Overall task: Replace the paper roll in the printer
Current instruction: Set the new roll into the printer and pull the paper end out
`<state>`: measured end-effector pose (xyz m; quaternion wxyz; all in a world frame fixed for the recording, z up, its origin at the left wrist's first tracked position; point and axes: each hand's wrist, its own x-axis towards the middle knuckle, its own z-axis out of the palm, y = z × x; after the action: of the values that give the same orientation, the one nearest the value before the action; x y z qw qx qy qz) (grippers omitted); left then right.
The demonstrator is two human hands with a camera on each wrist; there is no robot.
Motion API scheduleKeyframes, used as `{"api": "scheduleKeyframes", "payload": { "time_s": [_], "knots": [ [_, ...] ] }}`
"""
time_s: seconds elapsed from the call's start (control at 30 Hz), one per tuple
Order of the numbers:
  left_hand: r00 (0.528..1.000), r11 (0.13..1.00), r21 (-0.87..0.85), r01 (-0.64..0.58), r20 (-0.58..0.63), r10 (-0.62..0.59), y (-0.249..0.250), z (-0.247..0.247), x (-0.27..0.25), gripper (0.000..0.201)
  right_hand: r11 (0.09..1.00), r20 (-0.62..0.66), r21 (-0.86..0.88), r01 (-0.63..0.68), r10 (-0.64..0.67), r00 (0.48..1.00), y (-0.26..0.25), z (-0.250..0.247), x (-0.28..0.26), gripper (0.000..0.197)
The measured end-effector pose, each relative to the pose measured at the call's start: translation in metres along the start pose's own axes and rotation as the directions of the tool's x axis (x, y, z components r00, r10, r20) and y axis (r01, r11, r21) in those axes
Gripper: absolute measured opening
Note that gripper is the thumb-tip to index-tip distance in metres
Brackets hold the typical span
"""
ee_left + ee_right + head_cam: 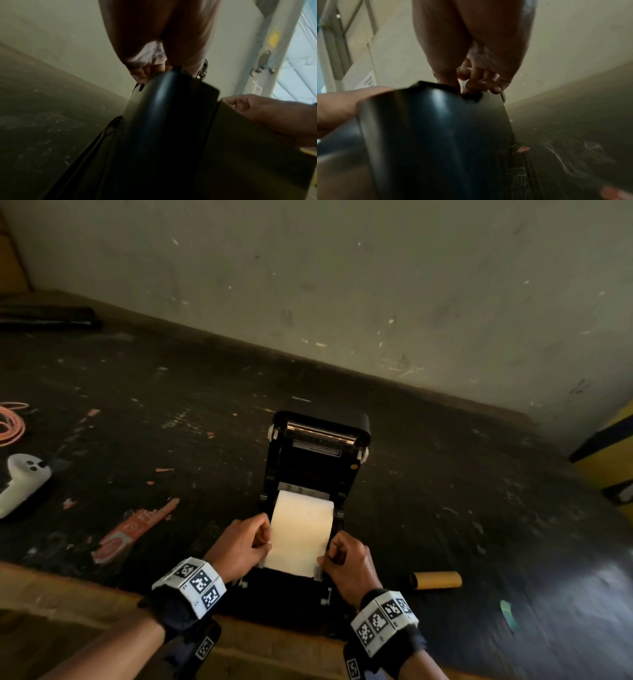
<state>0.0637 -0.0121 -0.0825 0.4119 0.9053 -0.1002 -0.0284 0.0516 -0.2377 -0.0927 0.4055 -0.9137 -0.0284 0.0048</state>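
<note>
A black printer [310, 474] stands on the dark table with its lid tipped up and back. A strip of white paper [301, 534] runs out of its bay toward me. My left hand [245, 544] pinches the strip's left edge and my right hand [344, 561] pinches its right edge near the printer's front. The roll itself is hidden under the paper. In the left wrist view my left hand [150, 67] curls over the printer's black casing [164, 121]. The right wrist view shows my right hand [476, 79] at the casing's [436, 135] top edge. An empty brown cardboard core [435, 580] lies to the right.
A white hand controller [22, 482] and an orange cord [12, 422] lie at the far left. Red paper scraps [133, 530] sit left of the printer. A yellow and black box [609, 453] stands at the right edge. A wall [342, 285] runs behind the table.
</note>
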Motion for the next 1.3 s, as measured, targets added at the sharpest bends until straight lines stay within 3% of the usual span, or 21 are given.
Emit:
{"api": "scheduleKeyframes", "payload": {
  "time_s": [0.17, 0.27, 0.43, 0.57, 0.67, 0.83, 1.0, 1.17, 1.3],
  "knots": [
    [1.0, 0.998, -0.068, -0.009, 0.018, 0.01, 0.001, -0.005, -0.001, 0.015, 0.996, 0.02, 0.087, -0.013, 0.011, 1.0, 0.0, -0.006, 0.001, 0.019],
    [0.998, 0.997, -0.075, 0.007, 0.056, -0.003, 0.001, -0.01, 0.001, 0.015, 0.995, 0.026, 0.097, -0.019, 0.016, 1.0, 0.0, -0.007, 0.002, 0.019],
    [1.0, 0.998, -0.065, 0.019, -0.007, -0.02, 0.001, -0.007, 0.002, 0.015, 0.996, 0.108, 0.085, -0.018, 0.009, 0.994, -0.003, -0.011, 0.003, 0.02],
    [0.993, 0.999, -0.022, 0.029, 0.111, -0.027, 0.003, -0.015, 0.004, 0.016, 0.983, 0.063, 0.177, -0.05, 0.039, 0.997, 0.0, -0.012, 0.008, 0.021],
    [0.991, 0.999, -0.033, 0.02, 0.136, -0.016, 0.002, -0.017, 0.003, 0.016, 0.99, 0.068, 0.135, -0.036, 0.027, 0.997, 0.001, -0.009, 0.007, 0.023],
    [1.0, 0.996, -0.091, 0.02, -0.005, -0.021, -0.001, -0.012, 0.001, 0.016, 0.995, 0.093, 0.09, -0.033, 0.024, 0.995, -0.001, -0.01, 0.006, 0.02],
    [0.996, 0.997, -0.079, 0.02, 0.092, -0.013, -0.002, -0.015, -0.005, 0.019, 0.988, 0.024, 0.153, -0.008, 0.004, 1.0, 0.001, -0.006, 0.001, 0.022],
    [1.0, 0.994, -0.104, -0.025, 0.009, 0.026, 0.0, -0.012, -0.007, 0.018, 0.997, 0.021, 0.081, -0.006, 0.004, 1.0, 0.002, -0.002, -0.004, 0.014],
    [0.991, 0.998, -0.035, -0.054, 0.117, 0.058, 0.005, -0.013, -0.008, 0.013, 0.998, 0.044, 0.068, 0.01, -0.013, 0.999, 0.0, -0.005, -0.009, 0.014]
  ]
}}
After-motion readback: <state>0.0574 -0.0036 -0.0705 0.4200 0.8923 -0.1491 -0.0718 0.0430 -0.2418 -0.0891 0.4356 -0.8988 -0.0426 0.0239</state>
